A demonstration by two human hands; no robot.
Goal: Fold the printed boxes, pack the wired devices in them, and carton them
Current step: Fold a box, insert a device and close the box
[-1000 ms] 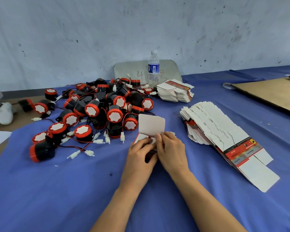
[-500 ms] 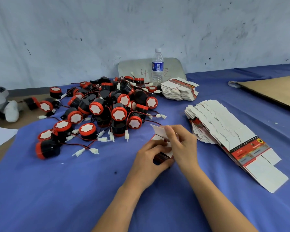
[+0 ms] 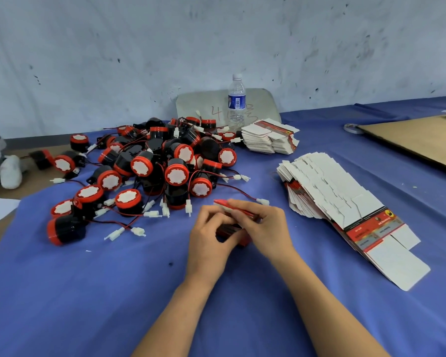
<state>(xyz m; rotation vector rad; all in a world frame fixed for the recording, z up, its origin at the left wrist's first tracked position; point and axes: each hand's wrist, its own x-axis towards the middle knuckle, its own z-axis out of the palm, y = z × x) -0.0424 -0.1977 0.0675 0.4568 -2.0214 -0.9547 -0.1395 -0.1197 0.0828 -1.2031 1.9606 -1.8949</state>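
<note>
Gripping one red printed box [image 3: 228, 231], your left hand [image 3: 209, 238] and right hand [image 3: 265, 225] curl round it. To the right lie two piles: near stack [image 3: 332, 191] and far stack [image 3: 269, 137].

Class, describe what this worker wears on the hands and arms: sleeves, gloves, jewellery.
Nothing visible. The left hand and right hand are ungloved, with no rings, watch or bracelet showing. Both forearms are uncovered to the picture's edge; no sleeve appears.

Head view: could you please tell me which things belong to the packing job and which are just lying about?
Job: half-folded box, wired devices, fanned flat boxes, far stack of flat boxes.
Lying about: water bottle, grey board.
</note>
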